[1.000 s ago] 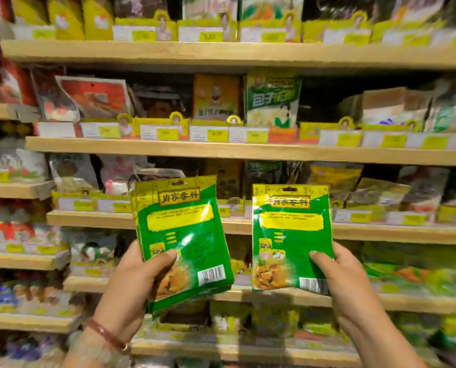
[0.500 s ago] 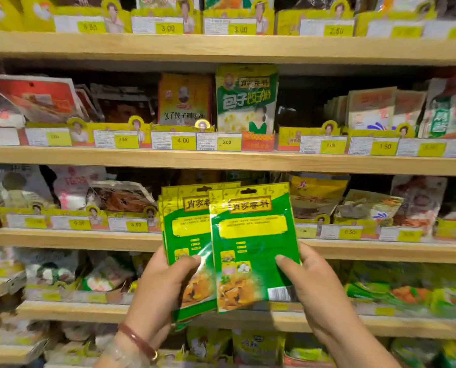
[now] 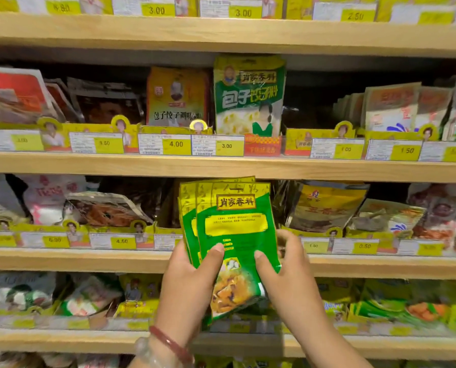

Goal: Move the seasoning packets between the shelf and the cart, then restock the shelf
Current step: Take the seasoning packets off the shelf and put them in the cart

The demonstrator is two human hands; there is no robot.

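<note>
Restocking step: left hand (image 3: 192,282) & right hand (image 3: 282,272) both grip a stack of green seasoning packets (image 3: 229,235), held in front of the middle shelf (image 3: 89,257). Next prob. needs sliding them upright into the gap behind.

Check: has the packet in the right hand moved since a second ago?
Yes. The right hand brought its packet leftward onto the left hand's stack, now overlapping, below the 3.00 price tag.

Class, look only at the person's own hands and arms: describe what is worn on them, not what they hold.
Both forearms are bare, with no sleeves in view. The left hand has a dark red bracelet round its wrist, with a clear, glassy bangle just below it. The right hand wears nothing visible: no ring, watch or glove.
</note>
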